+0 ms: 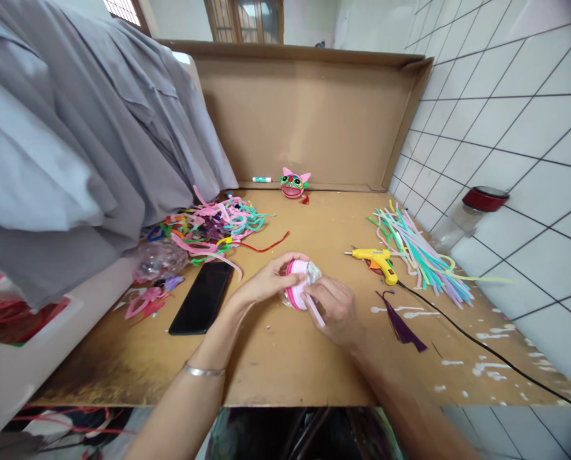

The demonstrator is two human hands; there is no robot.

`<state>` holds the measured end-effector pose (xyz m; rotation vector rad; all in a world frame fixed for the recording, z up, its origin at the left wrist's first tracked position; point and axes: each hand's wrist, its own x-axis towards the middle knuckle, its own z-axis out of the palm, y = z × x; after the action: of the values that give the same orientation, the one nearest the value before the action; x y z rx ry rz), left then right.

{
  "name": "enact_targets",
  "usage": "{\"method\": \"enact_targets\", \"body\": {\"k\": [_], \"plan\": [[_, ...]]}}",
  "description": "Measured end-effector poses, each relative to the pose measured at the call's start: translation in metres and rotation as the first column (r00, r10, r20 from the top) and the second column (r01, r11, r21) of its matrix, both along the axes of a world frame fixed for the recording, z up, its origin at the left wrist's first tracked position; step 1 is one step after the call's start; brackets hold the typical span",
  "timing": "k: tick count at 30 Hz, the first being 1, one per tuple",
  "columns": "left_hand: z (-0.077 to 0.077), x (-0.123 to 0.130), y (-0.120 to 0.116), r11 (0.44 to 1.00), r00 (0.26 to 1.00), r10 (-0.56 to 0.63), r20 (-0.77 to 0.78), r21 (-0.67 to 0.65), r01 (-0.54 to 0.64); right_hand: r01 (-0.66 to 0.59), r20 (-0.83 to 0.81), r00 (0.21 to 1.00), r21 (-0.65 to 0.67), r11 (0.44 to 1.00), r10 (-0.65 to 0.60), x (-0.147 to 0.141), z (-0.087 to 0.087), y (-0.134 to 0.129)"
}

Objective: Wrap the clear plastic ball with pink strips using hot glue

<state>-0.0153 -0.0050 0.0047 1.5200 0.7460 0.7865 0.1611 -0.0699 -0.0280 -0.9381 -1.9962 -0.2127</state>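
My left hand (281, 276) is wrapped round the left side of a small round pink craft piece (299, 285) with a darker pink band, and steadies it just above the table. On its right side, my right hand (332, 305) pinches a pale pink pipe cleaner (315, 310) whose free end points down toward me. Part of the round piece is clear or whitish at its right edge; my fingers hide the rest. To the right lies a yellow hot glue gun (375, 260) with its nozzle facing left, and below it a dark purple tassel (403, 322).
A black phone (202, 299) and a tangle of coloured pipe cleaners (218, 223) lie to the left. Straight pipe cleaners (419, 255) are bunched at right, near the glue gun's black cord (477, 344). A finished-looking animal head (294, 183) and a marker (261, 179) stand before the cardboard back wall (304, 121).
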Motion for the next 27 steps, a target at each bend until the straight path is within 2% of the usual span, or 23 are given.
{"method": "enact_targets", "body": {"k": [7,12,18,22,27], "plan": [[0.003,0.002,-0.001,1.000,1.000,0.014,-0.019,0.026,-0.013,-0.023,0.003,1.000,0.053,0.998,0.023,0.000,0.002,0.001],[0.004,0.003,-0.002,0.999,0.999,0.026,-0.031,0.045,-0.025,-0.055,0.017,0.998,0.036,0.998,0.055,0.001,0.006,0.000],[0.006,0.004,-0.003,0.999,0.999,0.013,-0.044,0.043,-0.012,-0.023,0.031,0.999,0.028,0.999,0.022,-0.001,0.010,-0.004],[0.004,0.004,-0.003,0.999,0.999,-0.004,-0.032,0.041,0.005,-0.006,-0.109,0.994,-0.023,1.000,0.004,0.001,0.011,-0.004],[0.002,0.004,-0.003,0.995,1.000,0.024,-0.017,0.093,-0.022,0.012,-0.336,0.937,-0.229,0.973,-0.091,0.003,0.016,-0.002]]}}
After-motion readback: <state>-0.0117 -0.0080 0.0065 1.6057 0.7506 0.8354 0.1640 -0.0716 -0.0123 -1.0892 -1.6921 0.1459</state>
